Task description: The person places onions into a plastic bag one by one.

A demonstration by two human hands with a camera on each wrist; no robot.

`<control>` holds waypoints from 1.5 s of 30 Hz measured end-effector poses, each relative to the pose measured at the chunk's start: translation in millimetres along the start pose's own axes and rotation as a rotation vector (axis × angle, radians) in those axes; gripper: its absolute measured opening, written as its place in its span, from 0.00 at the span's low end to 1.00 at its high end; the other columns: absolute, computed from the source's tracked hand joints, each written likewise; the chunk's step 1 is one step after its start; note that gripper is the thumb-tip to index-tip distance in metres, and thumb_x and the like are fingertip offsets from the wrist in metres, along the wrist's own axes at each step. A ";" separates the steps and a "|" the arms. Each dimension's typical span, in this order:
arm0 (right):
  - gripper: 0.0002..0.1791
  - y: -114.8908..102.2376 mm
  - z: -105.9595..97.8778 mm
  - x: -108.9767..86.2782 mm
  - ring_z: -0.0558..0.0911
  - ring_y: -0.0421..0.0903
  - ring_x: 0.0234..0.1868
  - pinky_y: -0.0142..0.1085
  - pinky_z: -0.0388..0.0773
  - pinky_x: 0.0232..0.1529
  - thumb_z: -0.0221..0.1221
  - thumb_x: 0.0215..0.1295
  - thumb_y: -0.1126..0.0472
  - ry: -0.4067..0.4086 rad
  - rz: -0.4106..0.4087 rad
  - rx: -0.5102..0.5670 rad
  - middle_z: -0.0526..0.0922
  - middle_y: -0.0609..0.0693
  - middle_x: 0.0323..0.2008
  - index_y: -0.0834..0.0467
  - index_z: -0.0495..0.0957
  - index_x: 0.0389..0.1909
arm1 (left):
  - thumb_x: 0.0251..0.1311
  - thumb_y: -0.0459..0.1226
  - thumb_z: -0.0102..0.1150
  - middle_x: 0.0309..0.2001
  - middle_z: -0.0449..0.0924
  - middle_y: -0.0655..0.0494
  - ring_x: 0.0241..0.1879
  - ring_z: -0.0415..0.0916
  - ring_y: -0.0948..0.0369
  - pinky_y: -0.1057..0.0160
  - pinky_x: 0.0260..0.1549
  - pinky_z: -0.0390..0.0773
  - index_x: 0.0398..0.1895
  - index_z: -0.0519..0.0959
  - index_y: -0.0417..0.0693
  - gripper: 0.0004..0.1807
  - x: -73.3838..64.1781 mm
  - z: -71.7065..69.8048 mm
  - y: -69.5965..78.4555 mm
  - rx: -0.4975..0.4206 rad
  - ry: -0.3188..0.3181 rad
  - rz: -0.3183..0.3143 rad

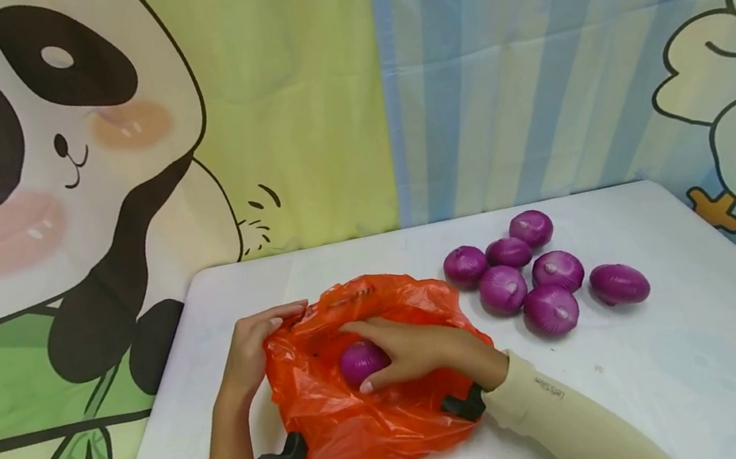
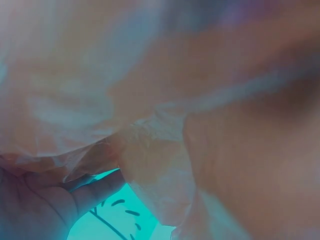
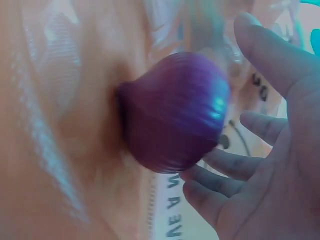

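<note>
An orange-red plastic bag [image 1: 380, 440] lies mouth up on the white table. Inside it sits a purple onion [image 1: 363, 363], and the right wrist view shows the same onion [image 3: 175, 112] against the bag's wall. My right hand [image 1: 404, 348] reaches into the bag beside this onion. In the right wrist view the fingers [image 3: 230, 165] are spread, the thumb stands away from the onion, and some fingertips are at its lower edge. My left hand [image 1: 250, 352] holds the bag's left rim; in the left wrist view, bag plastic hides part of this hand [image 2: 45, 200].
Several purple onions [image 1: 502, 290] lie in a cluster right of the bag, with one onion [image 1: 619, 283] slightly apart. The white table [image 1: 689, 387] ends at a printed cloth backdrop [image 1: 299, 112]. A black wrist strap [image 1: 464, 404] shows at the right wrist.
</note>
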State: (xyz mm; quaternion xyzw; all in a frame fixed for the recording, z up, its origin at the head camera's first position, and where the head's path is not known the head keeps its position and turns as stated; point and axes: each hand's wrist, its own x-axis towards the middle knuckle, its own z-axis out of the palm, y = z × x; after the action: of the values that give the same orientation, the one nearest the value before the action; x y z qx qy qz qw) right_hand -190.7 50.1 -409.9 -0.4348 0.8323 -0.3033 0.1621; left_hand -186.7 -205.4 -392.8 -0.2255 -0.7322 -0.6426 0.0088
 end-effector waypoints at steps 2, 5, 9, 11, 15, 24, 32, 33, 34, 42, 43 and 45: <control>0.45 -5.5 -5.1 -4.9 0.61 0.41 0.57 0.37 0.66 0.52 0.56 0.48 0.38 0.010 0.003 0.007 0.58 0.48 0.60 0.44 0.47 0.66 | 0.59 0.29 0.32 0.48 0.72 0.36 0.49 0.69 0.47 0.61 0.43 0.72 0.48 0.72 0.28 0.20 -0.1 -0.4 -0.2 -0.004 0.001 0.000; 0.43 -13.5 -12.2 -12.4 0.58 0.40 0.60 0.39 0.63 0.56 0.55 0.50 0.39 0.027 -0.017 0.021 0.57 0.43 0.61 0.41 0.46 0.65 | 0.59 0.30 0.33 0.49 0.70 0.34 0.50 0.69 0.46 0.61 0.42 0.72 0.48 0.71 0.28 0.20 -0.8 -1.0 0.2 -0.018 0.002 -0.006; 0.42 -21.1 -18.7 -23.3 0.58 0.39 0.61 0.40 0.60 0.57 0.54 0.52 0.40 0.049 -0.045 0.047 0.56 0.39 0.61 0.41 0.47 0.66 | 0.60 0.28 0.33 0.50 0.69 0.32 0.50 0.67 0.44 0.60 0.42 0.72 0.48 0.70 0.26 0.19 -2.2 1.1 9.8 -0.011 -0.005 -0.010; 0.41 -23.6 -20.6 -28.4 0.60 0.40 0.60 0.40 0.61 0.57 0.55 0.52 0.41 0.055 -0.057 0.064 0.58 0.39 0.61 0.42 0.47 0.65 | 0.60 0.27 0.32 0.49 0.68 0.30 0.50 0.67 0.42 0.61 0.42 0.72 0.48 0.69 0.24 0.19 -2.6 2.3 15.7 0.005 -0.008 -0.003; 0.40 -26.1 -23.6 -37.6 0.65 0.42 0.58 0.39 0.63 0.56 0.55 0.53 0.42 0.071 -0.064 0.069 0.62 0.40 0.59 0.43 0.49 0.65 | 0.60 0.25 0.30 0.48 0.68 0.28 0.49 0.66 0.40 0.62 0.42 0.72 0.48 0.68 0.21 0.19 -3.0 2.7 21.2 0.031 -0.007 0.014; 0.34 -22.8 -32.9 -67.5 0.65 0.39 0.57 0.41 0.65 0.53 0.56 0.52 0.41 0.091 -0.015 0.101 0.66 0.37 0.56 0.38 0.56 0.61 | 0.60 0.25 0.30 0.48 0.68 0.28 0.49 0.66 0.39 0.62 0.42 0.72 0.48 0.69 0.22 0.19 -3.9 2.6 22.3 0.038 -0.006 0.011; 0.27 -26.2 -50.5 -99.7 0.67 0.38 0.55 0.38 0.70 0.49 0.57 0.54 0.49 0.201 0.015 0.122 0.70 0.39 0.54 0.47 0.66 0.57 | 0.60 0.25 0.30 0.48 0.67 0.27 0.49 0.65 0.39 0.61 0.43 0.71 0.48 0.68 0.20 0.19 -3.3 1.8 23.9 0.020 0.002 0.005; 0.27 -28.2 -53.6 -103.8 0.69 0.41 0.54 0.39 0.70 0.49 0.57 0.55 0.52 0.228 -0.003 0.146 0.71 0.42 0.53 0.51 0.67 0.57 | 0.60 0.25 0.30 0.49 0.67 0.27 0.49 0.65 0.39 0.61 0.43 0.71 0.48 0.67 0.20 0.19 -3.4 1.7 23.3 0.010 0.000 0.003; 0.26 -30.2 -56.6 -107.8 0.70 0.43 0.53 0.41 0.71 0.48 0.58 0.56 0.55 0.257 -0.018 0.172 0.72 0.44 0.52 0.55 0.67 0.56 | 0.60 0.25 0.30 0.49 0.67 0.27 0.49 0.65 0.39 0.60 0.43 0.71 0.48 0.67 0.20 0.19 -3.6 1.6 22.5 0.001 -0.002 0.002; 0.21 -34.7 -70.3 -129.8 0.74 0.54 0.49 0.45 0.70 0.47 0.56 0.56 0.67 0.449 -0.036 0.214 0.75 0.55 0.47 0.64 0.68 0.52 | 0.62 0.28 0.30 0.49 0.68 0.29 0.49 0.67 0.41 0.62 0.43 0.72 0.49 0.68 0.23 0.19 -4.6 -4.5 6.3 0.001 -0.003 0.026; 0.21 -33.4 -70.9 -131.3 0.73 0.54 0.49 0.44 0.70 0.48 0.56 0.56 0.67 0.459 -0.029 0.216 0.74 0.57 0.47 0.64 0.68 0.52 | 0.62 0.28 0.30 0.49 0.68 0.30 0.49 0.67 0.42 0.62 0.43 0.72 0.49 0.69 0.24 0.19 -4.6 -4.6 6.1 0.000 0.000 0.025; 0.21 -29.4 -71.5 -133.9 0.73 0.55 0.49 0.42 0.70 0.48 0.56 0.56 0.67 0.470 -0.013 0.223 0.74 0.58 0.48 0.65 0.68 0.52 | 0.61 0.27 0.30 0.49 0.68 0.30 0.49 0.67 0.42 0.62 0.43 0.72 0.49 0.69 0.24 0.19 -4.6 -3.7 7.7 -0.015 0.002 0.015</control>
State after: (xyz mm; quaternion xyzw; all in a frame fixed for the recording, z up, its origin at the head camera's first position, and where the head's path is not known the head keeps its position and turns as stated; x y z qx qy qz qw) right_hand -134.3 173.2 -335.5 -0.3374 0.8056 -0.4869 0.0094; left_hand -181.0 -209.8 -386.3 -0.2304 -0.7256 -0.6482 0.0125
